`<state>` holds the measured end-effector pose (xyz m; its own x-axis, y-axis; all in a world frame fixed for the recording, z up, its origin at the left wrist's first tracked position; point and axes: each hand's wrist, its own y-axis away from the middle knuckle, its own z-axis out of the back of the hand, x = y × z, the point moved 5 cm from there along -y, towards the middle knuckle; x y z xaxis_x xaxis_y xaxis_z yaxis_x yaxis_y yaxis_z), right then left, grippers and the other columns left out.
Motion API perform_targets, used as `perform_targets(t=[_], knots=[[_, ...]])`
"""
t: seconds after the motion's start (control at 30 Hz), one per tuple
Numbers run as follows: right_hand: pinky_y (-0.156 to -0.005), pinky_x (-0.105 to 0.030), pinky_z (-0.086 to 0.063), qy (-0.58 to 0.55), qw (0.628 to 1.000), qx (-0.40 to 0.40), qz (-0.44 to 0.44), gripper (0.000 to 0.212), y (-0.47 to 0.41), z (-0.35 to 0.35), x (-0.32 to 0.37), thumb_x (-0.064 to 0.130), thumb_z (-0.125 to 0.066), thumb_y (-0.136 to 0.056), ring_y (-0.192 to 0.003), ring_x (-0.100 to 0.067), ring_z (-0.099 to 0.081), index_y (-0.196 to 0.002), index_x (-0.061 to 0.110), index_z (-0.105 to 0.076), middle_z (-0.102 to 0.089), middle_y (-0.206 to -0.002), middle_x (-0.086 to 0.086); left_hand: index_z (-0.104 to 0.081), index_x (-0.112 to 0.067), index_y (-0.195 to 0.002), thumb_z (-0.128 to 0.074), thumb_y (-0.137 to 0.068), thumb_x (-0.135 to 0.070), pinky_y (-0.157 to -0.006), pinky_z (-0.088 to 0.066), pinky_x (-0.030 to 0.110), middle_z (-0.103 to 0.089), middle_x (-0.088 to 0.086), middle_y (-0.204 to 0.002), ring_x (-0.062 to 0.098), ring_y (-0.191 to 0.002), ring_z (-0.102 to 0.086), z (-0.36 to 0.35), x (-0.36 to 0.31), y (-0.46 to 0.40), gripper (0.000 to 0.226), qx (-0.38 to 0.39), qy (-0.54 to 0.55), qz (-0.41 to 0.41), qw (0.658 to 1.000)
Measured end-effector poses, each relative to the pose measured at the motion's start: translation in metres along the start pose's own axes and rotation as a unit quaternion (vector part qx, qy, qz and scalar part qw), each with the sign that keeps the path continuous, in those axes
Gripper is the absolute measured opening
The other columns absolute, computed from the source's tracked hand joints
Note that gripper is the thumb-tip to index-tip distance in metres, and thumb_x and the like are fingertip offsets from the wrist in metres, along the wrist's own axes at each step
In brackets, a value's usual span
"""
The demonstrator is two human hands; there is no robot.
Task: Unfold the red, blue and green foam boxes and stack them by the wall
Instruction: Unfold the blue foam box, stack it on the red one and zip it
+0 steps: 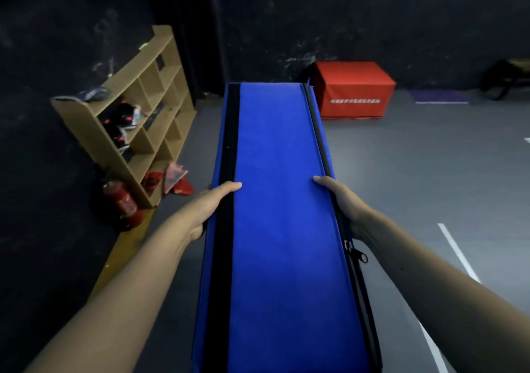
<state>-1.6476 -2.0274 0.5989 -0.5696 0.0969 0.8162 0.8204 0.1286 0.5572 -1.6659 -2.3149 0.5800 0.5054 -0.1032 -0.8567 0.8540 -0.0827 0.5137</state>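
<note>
Gripping the blue foam box (278, 200) are left hand (210, 207) and right hand (342, 200).

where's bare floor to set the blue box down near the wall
Bare grey floor lies between the wooden shelf and the red foam box, and right of that box. The shelf's foot is crowded: fire extinguisher, red litter.

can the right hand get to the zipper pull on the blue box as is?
Probably yes: the right hand grips the blue box on the zipper edge, and the zipper pull hangs just behind it, uncovered; it must let go first.
</note>
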Motion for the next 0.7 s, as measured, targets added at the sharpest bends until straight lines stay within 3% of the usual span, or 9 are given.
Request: perform_targets(t=[0.13,0.33,0.43,0.57,0.7], knots=[[-0.073,-0.038,-0.060,-0.014,0.999,-0.038,0.001,0.055,-0.039,0.040,0.037,0.056,-0.062,-0.090,-0.079,-0.027,-0.075,-0.120,0.011,-0.070,-0.077,-0.102,-0.010,-0.073,-0.029,-0.121,-0.079,-0.056,-0.076,-0.113,-0.042,0.045,-0.075,-0.004,-0.120,0.023,-0.118,-0.066,-0.030,-0.053,-0.069,0.081,0.051,-0.056,0.004,0.997],[-0.071,-0.037,-0.059,-0.052,0.995,-0.079,0.009,0.056,-0.109,0.117,0.079,0.058,-0.060,-0.091,-0.082,-0.027,-0.076,-0.120,0.011,-0.070,-0.078,-0.103,-0.011,-0.058,-0.031,-0.138,-0.070,-0.058,-0.083,-0.118,-0.034,0.045,-0.062,-0.006,-0.139,0.019,-0.129,-0.055,-0.092,-0.123,-0.177,0.097,0.089,-0.148,0.001,0.985],[-0.079,-0.041,-0.059,-0.077,0.993,-0.093,0.015,0.056,-0.150,0.162,0.091,0.059,-0.061,-0.090,-0.089,-0.029,-0.075,-0.121,0.013,-0.070,-0.077,-0.108,-0.011,-0.047,-0.030,-0.148,-0.070,-0.054,-0.086,-0.120,-0.030,0.044,-0.053,-0.006,-0.148,0.019,-0.134,-0.049,-0.130,-0.146,-0.234,0.112,0.091,-0.169,0.010,0.981],[-0.086,-0.044,-0.058,-0.093,0.991,-0.097,0.003,0.055,-0.210,0.229,0.115,0.058,-0.062,-0.089,-0.092,-0.030,-0.075,-0.121,0.014,-0.070,-0.077,-0.108,-0.010,-0.050,-0.029,-0.146,-0.065,-0.072,-0.078,-0.118,-0.026,0.038,-0.052,-0.008,-0.147,0.017,-0.134,-0.045,-0.187,-0.173,-0.306,0.089,0.096,-0.186,0.026,0.977],[-0.083,-0.042,-0.058,-0.101,0.990,-0.094,-0.008,0.052,-0.259,0.289,0.149,0.058,-0.060,-0.090,-0.087,-0.029,-0.075,-0.117,0.015,-0.071,-0.078,-0.105,-0.010,-0.055,-0.029,-0.141,-0.063,-0.078,-0.072,-0.113,-0.028,0.034,-0.054,-0.011,-0.143,0.015,-0.132,-0.046,-0.235,-0.200,-0.368,0.077,0.090,-0.186,0.037,0.978]])
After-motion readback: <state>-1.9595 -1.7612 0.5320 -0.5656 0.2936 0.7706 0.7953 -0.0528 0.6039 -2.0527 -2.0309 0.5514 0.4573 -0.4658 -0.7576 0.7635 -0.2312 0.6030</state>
